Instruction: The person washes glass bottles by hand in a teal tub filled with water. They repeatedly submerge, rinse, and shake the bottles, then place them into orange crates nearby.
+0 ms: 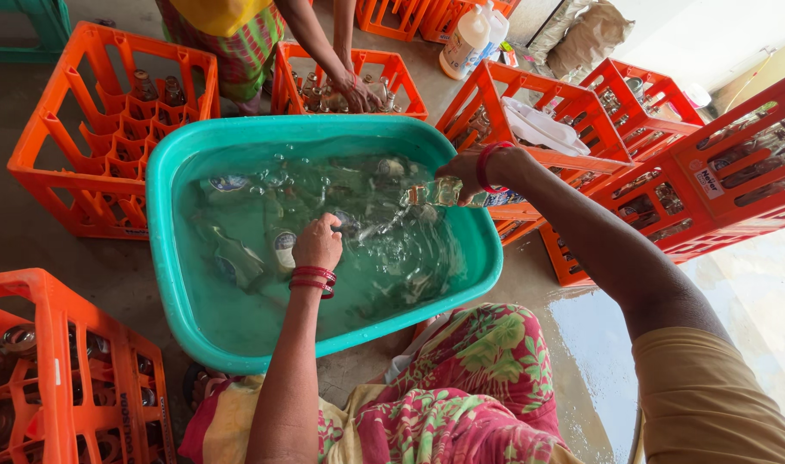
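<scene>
A teal plastic tub [177, 283] full of water holds several clear glass bottles lying under the surface. My left hand [317, 243], with red bangles at the wrist, is closed over the water near a submerged bottle [282, 249]; whether it grips one I cannot tell. My right hand [468, 170], also with a red bangle, holds a clear glass bottle [440, 194] tilted over the tub's right side, and water runs from its mouth into the tub.
Orange bottle crates ring the tub: one at far left [109, 129], one at near left [57, 378], several at right [668, 163]. Another person's hand [358, 90] reaches into a crate [349, 82] behind the tub. White plastic jugs [466, 39] stand at the back. The floor is wet.
</scene>
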